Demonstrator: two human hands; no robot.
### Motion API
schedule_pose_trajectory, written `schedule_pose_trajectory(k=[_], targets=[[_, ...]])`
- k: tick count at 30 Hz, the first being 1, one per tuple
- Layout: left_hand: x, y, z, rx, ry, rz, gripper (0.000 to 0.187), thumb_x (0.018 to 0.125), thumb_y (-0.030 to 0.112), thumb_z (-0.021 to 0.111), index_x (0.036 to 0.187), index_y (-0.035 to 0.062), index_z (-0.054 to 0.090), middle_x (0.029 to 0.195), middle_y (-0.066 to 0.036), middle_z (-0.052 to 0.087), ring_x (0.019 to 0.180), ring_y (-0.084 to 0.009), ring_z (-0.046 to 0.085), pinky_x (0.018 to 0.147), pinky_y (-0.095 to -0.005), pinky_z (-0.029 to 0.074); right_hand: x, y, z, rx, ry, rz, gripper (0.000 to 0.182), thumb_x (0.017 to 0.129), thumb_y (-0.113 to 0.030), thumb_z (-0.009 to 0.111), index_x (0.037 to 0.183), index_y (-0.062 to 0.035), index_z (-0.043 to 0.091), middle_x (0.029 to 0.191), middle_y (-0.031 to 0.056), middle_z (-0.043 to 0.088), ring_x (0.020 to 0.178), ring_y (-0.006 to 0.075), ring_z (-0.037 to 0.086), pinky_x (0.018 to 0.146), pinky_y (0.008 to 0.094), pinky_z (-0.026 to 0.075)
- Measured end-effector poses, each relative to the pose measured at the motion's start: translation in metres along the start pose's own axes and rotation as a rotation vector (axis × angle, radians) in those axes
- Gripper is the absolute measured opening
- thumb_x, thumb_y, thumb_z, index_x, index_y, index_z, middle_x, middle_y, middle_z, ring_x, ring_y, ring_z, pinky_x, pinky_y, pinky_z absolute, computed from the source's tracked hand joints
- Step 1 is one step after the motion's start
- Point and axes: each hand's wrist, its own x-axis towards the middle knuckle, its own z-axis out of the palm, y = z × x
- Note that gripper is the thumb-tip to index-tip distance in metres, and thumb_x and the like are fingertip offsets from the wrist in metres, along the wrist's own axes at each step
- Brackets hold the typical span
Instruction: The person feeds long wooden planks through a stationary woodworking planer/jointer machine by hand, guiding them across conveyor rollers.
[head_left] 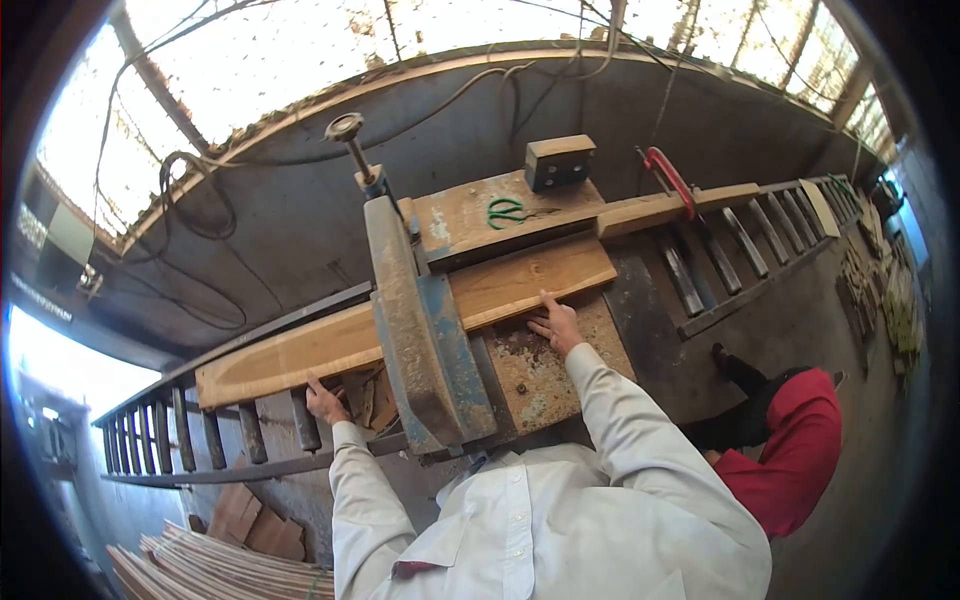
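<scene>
A long plank (400,315) lies across the saw's rusty surface (545,375), passing under the blue guard arm (420,330). The right hand (556,325) rests flat on the plank's near edge, fingers spread and gripping nothing — likely pressing it toward the fence (560,225). The left hand (322,400) touches the plank's near edge over the rollers (250,430), fingers loosely extended — apparently steadying that end.

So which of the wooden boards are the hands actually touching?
The long plank passing under the blue machine arm. The left hand presses its near edge, the right hand its other end. The board behind, bearing green scissors, lies untouched.
</scene>
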Motion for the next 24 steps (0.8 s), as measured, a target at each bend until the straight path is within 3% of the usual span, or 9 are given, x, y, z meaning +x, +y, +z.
schedule_pose_trajectory(k=[3, 7, 12, 16, 19, 24], targets=[[0.003, -0.001, -0.002, 0.020, -0.017, -0.017, 0.067, 0.095, 0.056, 0.055, 0.110, -0.0088, 0.059, 0.094, -0.020, 0.066, 0.066, -0.0294, 0.068, 0.051, -0.0362, 0.059, 0.000, 0.000, -0.001, -0.063, -0.002, -0.032, 0.059, 0.095, -0.034, 0.066, 0.129, 0.0069, 0.042, 0.119, 0.0208, 0.059, 0.104, 0.0341, 0.067, 0.082, 0.0435, 0.061], [0.005, -0.005, -0.006, 0.003, -0.039, -0.053, 0.071, 0.093, 0.060, 0.055, 0.115, -0.0080, 0.056, 0.104, -0.022, 0.062, 0.079, -0.0336, 0.067, 0.063, -0.0416, 0.060, 0.001, 0.004, -0.005, -0.051, -0.032, -0.046, 0.065, 0.095, -0.029, 0.066, 0.133, 0.0134, 0.034, 0.124, 0.0231, 0.053, 0.102, 0.0342, 0.066, 0.081, 0.0414, 0.062], [0.008, -0.008, -0.008, -0.083, -0.037, -0.078, 0.070, 0.093, 0.060, 0.056, 0.114, -0.0073, 0.057, 0.104, -0.020, 0.063, 0.082, -0.0312, 0.066, 0.063, -0.0427, 0.060, -0.013, 0.009, -0.002, -0.027, 0.021, -0.053, 0.065, 0.094, -0.029, 0.066, 0.132, 0.0132, 0.033, 0.124, 0.0236, 0.052, 0.104, 0.0354, 0.065, 0.082, 0.0423, 0.062], [0.008, -0.001, -0.008, -0.079, -0.037, -0.112, 0.068, 0.093, 0.059, 0.057, 0.113, -0.0064, 0.057, 0.108, -0.019, 0.062, 0.082, -0.0305, 0.065, 0.065, -0.0430, 0.060, -0.037, 0.037, -0.027, 0.086, 0.012, -0.090, 0.052, 0.094, -0.029, 0.066, 0.123, 0.0078, 0.044, 0.120, 0.0194, 0.053, 0.098, 0.0317, 0.064, 0.076, 0.0398, 0.063], [0.014, -0.008, -0.010, -0.141, -0.083, -0.132, 0.069, 0.091, 0.059, 0.060, 0.116, -0.0054, 0.056, 0.112, -0.019, 0.061, 0.087, -0.0327, 0.065, 0.069, -0.0431, 0.060, -0.059, 0.043, -0.060, 0.128, 0.146, -0.149, 0.043, 0.094, -0.028, 0.067, 0.117, 0.0038, 0.049, 0.117, 0.0162, 0.054, 0.097, 0.0282, 0.062, 0.076, 0.0398, 0.062], [0.034, -0.013, -0.028, -0.282, -0.227, -0.268, 0.064, 0.092, 0.050, 0.065, 0.125, -0.0039, 0.052, 0.114, -0.020, 0.061, 0.094, -0.0372, 0.066, 0.074, -0.0450, 0.059, -0.068, -0.048, -0.147, 0.056, 0.383, -0.314, 0.034, 0.095, -0.027, 0.065, 0.110, 0.0006, 0.053, 0.109, 0.0096, 0.056, 0.097, 0.0227, 0.059, 0.075, 0.0412, 0.061]])
